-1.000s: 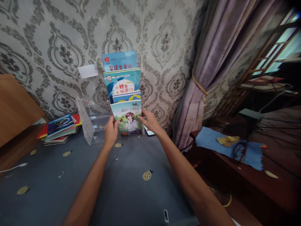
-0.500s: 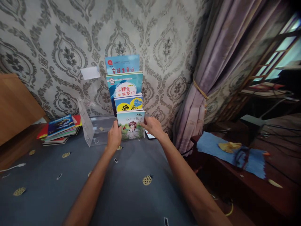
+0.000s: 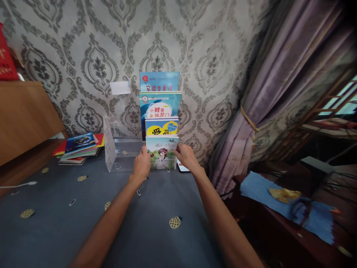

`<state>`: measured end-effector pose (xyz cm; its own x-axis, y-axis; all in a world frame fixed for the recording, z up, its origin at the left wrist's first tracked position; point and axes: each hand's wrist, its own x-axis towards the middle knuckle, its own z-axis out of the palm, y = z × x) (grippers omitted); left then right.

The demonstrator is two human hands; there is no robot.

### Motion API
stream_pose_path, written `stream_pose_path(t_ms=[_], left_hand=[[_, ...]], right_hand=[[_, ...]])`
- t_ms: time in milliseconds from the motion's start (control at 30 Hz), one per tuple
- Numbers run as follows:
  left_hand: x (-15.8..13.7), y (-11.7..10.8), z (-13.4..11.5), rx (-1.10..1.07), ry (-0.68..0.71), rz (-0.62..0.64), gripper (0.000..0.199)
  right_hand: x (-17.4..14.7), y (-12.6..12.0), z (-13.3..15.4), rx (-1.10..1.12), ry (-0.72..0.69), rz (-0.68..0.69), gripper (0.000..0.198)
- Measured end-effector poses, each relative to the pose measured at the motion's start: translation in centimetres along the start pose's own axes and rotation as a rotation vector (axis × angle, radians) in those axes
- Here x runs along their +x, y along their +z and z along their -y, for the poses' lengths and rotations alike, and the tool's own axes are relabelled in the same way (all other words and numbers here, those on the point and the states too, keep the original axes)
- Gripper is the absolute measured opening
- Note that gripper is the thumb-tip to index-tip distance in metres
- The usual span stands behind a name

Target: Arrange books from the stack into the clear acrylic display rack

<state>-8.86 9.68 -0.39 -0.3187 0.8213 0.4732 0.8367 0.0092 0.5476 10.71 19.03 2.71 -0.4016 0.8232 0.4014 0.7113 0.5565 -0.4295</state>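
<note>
A small picture book (image 3: pixel 161 152) with a girl on its cover stands upright in the lowest front tier of a clear acrylic book rack (image 3: pixel 110 149). My left hand (image 3: pixel 142 163) grips its left edge, fingers closed. On the opposite edge, my right hand (image 3: pixel 187 156) pinches the same book between thumb and fingers. Behind it rise a yellow and blue book (image 3: pixel 161 126), a teal book (image 3: pixel 161 104) and a light blue book (image 3: pixel 159 81), stepped upward in the right half of the rack. A phone (image 3: pixel 183 167) lies partly hidden behind my right hand.
A pile of books (image 3: pixel 80 147) lies left of the rack, near a wooden cabinet (image 3: pixel 28 119). A white cable (image 3: pixel 19 184) rests on the dark tablecloth (image 3: pixel 92 227). At right are a tied curtain (image 3: pixel 231 149) and a blue cloth (image 3: pixel 259 190) on a lower table.
The camera view has shifted, so the rack and books appear farther right and slightly lower. Both hands keep their hold on the front book, which stays in the rack.
</note>
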Motion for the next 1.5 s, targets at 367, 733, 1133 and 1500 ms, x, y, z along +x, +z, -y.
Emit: stream_pose_path(t_ms=[367,733,1133,1500], left_hand=[[-0.4,-0.9,-1.8,0.286,-0.049,0.096,0.043],[-0.5,-0.6,-1.5,0.315,-0.038,0.075,0.04],[-0.6,-0.4,-1.4,0.34,-0.046,0.061,0.045],[-0.7,-0.5,-1.7,0.352,-0.062,0.072,0.051]], right_hand=[[0.1,-1.2,0.6,-0.051,0.035,0.046,0.016],[0.1,-0.9,0.7,-0.086,0.031,0.041,0.015],[0.1,-0.6,0.4,-0.137,0.003,0.033,0.015],[0.3,-0.7,0.1,-0.056,-0.007,0.016,0.017]])
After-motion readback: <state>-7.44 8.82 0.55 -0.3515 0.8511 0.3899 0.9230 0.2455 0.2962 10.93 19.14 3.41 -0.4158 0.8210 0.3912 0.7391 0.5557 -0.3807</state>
